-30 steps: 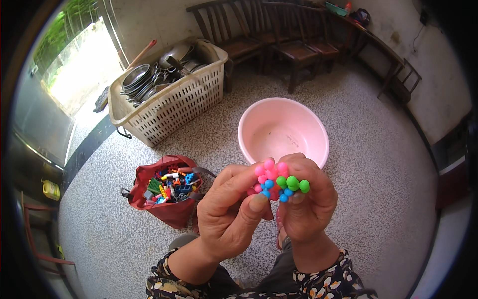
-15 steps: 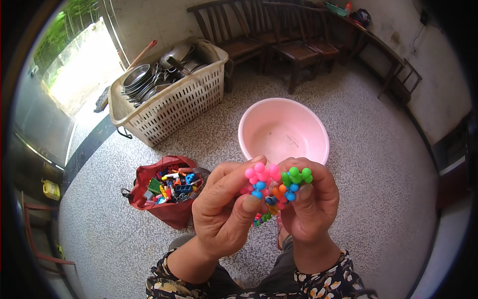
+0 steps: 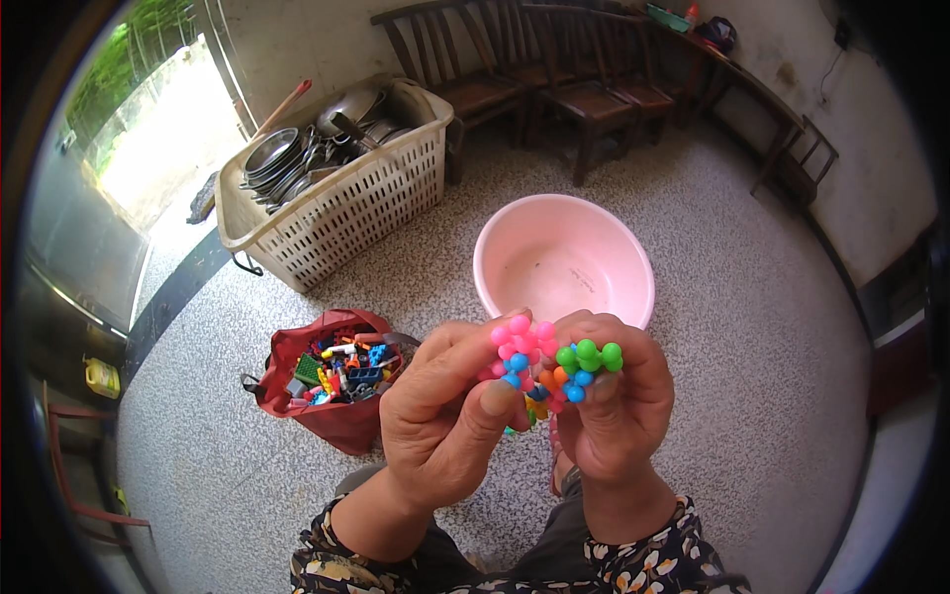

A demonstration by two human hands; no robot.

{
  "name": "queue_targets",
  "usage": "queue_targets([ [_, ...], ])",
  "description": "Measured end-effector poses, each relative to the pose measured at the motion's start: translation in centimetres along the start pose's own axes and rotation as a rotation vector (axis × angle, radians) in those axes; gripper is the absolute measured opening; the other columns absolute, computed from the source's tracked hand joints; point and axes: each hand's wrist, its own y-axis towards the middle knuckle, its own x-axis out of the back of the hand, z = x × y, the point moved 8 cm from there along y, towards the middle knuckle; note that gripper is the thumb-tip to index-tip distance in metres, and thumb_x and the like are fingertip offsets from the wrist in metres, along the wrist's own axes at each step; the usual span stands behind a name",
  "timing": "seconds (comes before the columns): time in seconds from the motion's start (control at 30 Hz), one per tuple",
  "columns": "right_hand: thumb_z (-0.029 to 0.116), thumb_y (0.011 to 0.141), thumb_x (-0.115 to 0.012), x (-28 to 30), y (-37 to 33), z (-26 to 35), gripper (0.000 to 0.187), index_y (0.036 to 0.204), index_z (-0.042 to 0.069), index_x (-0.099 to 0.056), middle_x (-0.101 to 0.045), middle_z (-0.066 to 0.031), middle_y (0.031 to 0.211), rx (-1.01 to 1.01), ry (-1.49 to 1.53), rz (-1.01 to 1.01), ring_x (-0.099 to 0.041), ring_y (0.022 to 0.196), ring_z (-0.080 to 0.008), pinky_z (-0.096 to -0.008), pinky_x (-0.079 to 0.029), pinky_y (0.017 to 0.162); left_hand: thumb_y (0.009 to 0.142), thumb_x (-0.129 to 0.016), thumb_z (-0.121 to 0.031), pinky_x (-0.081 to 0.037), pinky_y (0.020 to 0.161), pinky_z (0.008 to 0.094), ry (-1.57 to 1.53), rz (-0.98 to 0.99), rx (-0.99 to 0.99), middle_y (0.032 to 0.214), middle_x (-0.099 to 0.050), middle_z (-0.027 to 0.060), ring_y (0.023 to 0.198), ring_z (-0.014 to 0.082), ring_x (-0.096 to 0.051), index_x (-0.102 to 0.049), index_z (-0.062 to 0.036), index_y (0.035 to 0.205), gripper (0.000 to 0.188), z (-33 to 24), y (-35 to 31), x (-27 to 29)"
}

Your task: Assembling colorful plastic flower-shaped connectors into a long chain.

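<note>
Between my two hands, held up in front of the pink basin, is a cluster of knobbed plastic building pieces [image 3: 524,342] in pink, blue, orange and green. My left hand [image 3: 442,401] pinches the pink and blue side with thumb and fingers. On the other side, my right hand [image 3: 625,401] grips the green, blue and orange part, its thumb against the blue knobs. A bit of yellow and green shows below the cluster; the fingers hide how the pieces join.
A round pink basin [image 3: 564,206] stands on the speckled floor just beyond my hands. To the left, a red bag [image 3: 341,426] holds many small coloured toy bricks. A white slatted crate [image 3: 346,223] full of metal pots sits behind it. Dark wooden chairs [image 3: 584,99] line the back wall.
The cluster has turned slightly in my fingers, and the green knobs sit at a different angle. Less of the multicoloured part shows below it. Both hands stay nearly in place.
</note>
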Motion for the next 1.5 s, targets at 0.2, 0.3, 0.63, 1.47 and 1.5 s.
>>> queue_targets([
  [0.2, 0.011, 0.085, -0.054, 0.0, 0.6, 1.3, 0.024, 0.103, -0.004, -0.053, -0.056, -0.0141, 0.097, 0.187, -0.171, 0.033, -0.054, 0.084, -0.018, -0.0276, -0.043, 0.075, 0.085, -0.053, -0.008, -0.045, 0.052, 0.0182, 0.011, 0.035, 0.034, 0.098, -0.052, 0.014, 0.064, 0.0094, -0.054, -0.05, 0.0055, 0.114, 0.032, -0.2, 0.1, -0.9],
  [0.3, 0.01, 0.084, -0.055, -0.3, 0.8, 1.6, 0.022, 0.101, -0.004, -0.055, -0.057, -0.0141, 0.094, 0.217, -0.231, 0.038, -0.055, 0.082, -0.0202, -0.0286, -0.044, 0.073, 0.085, -0.053, -0.006, -0.045, 0.052, 0.0184, 0.047, 0.059, 0.047, 0.096, -0.052, 0.014, 0.063, 0.0098, -0.054, -0.051, 0.0054, 0.114, 0.031, -0.5, 0.2, -0.7],
  [0.63, 0.004, 0.08, -0.058, -0.4, 0.7, 1.9, 0.021, 0.099, -0.004, -0.058, -0.06, -0.013, 0.091, 0.261, -0.383, 0.047, -0.057, 0.081, -0.0231, -0.0313, -0.046, 0.071, 0.085, -0.053, -0.004, -0.047, 0.052, 0.0194, 0.02, 0.043, 0.092, 0.095, -0.053, 0.0144, 0.063, 0.012, -0.056, -0.052, 0.0059, 0.112, 0.029, -0.3, 0.0, -0.6],
  [1.47, 0.002, 0.081, -0.057, -0.6, 0.8, 2.1, 0.021, 0.101, -0.002, -0.058, -0.058, -0.013, 0.092, 0.278, -0.486, 0.031, -0.057, 0.078, -0.0183, -0.0264, -0.046, 0.068, 0.087, -0.05, -0.008, -0.046, 0.054, 0.0196, 0.062, 0.002, 0.045, 0.097, -0.053, 0.0112, 0.076, 0.0106, -0.054, -0.053, 0.0053, 0.11, 0.027, 0.8, -0.2, -0.5],
  [1.5, 0.002, 0.081, -0.057, -0.8, 0.7, 2.1, 0.021, 0.101, -0.002, -0.058, -0.058, -0.013, 0.092, 0.277, -0.483, 0.031, -0.057, 0.078, -0.0183, -0.0264, -0.046, 0.068, 0.088, -0.049, -0.009, -0.047, 0.055, 0.0202, 0.06, -0.008, 0.051, 0.097, -0.052, 0.0109, 0.078, 0.0108, -0.054, -0.053, 0.0053, 0.111, 0.028, 0.9, -0.3, -0.3],
])
